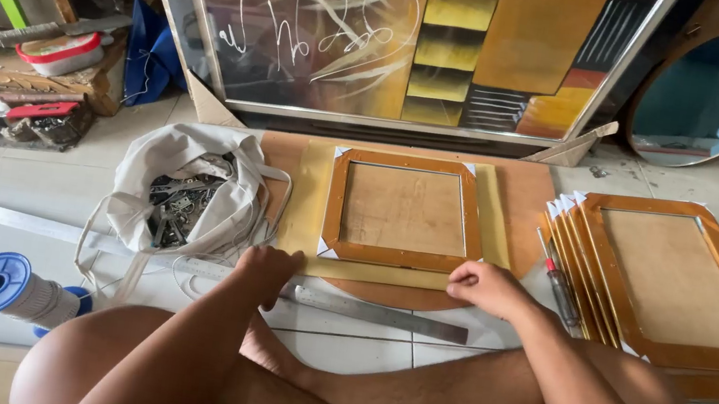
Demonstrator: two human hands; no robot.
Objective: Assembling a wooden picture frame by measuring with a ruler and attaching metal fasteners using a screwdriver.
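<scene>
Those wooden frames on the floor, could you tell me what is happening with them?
A person sits cross-legged on the tiled floor. The right hand rests at the near edge of a square wooden frame, the left hand beside a cloth bag of metal parts, above a steel ruler. A stack of frames lies to the right.

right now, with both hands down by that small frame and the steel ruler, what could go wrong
The left hand rests near the steel ruler, so a nudge could slide it across the tiles. The right hand presses the small frame's near edge, which might shift it on its yellow sheet. The cloth bag of metal parts gapes open and could spill.
</scene>
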